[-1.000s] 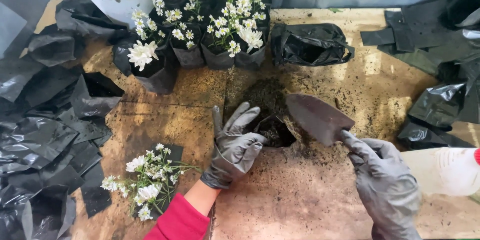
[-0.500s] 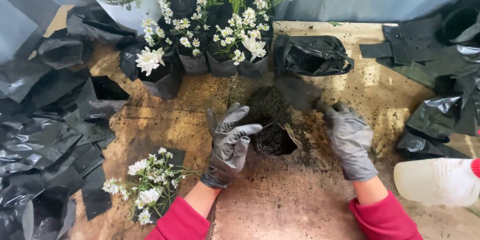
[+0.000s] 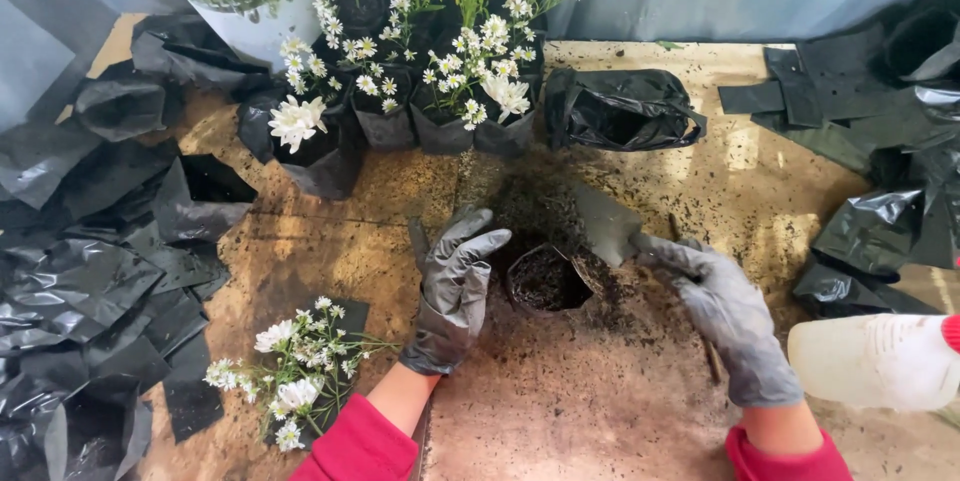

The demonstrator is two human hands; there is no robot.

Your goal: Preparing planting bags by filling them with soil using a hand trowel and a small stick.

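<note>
While your left hand (image 3: pixel 455 286) is cupping the side of the small black bag (image 3: pixel 545 279) of soil, its gloved fingers are curling loosely against the bag's left edge rather than clamping it. You are wearing grey gloves and red sleeves on both arms. Your right hand (image 3: pixel 728 313) is closing around the handle of the trowel (image 3: pixel 607 224), and the dark blade is pointing up and left, just beside the bag's right rim, above the loose soil pile (image 3: pixel 540 201) behind it. The bag is standing open and upright on the brown board (image 3: pixel 560 401), between your 2 hands, and it is holding dark soil.

Behind the pile, a row of potted daisies (image 3: pixel 440 61) in black bags is standing against the blue sheet, and an empty black bag (image 3: pixel 620 111) is lying on its side to their right. Cut daisies (image 3: pixel 295 361) are lying on the board near your left forearm. Crumpled black bags (image 3: pixel 90 261) are heaping up at the far left, and more are lying at the far right. A white plastic bottle (image 3: pixel 875 361) is lying just beside your right wrist.
</note>
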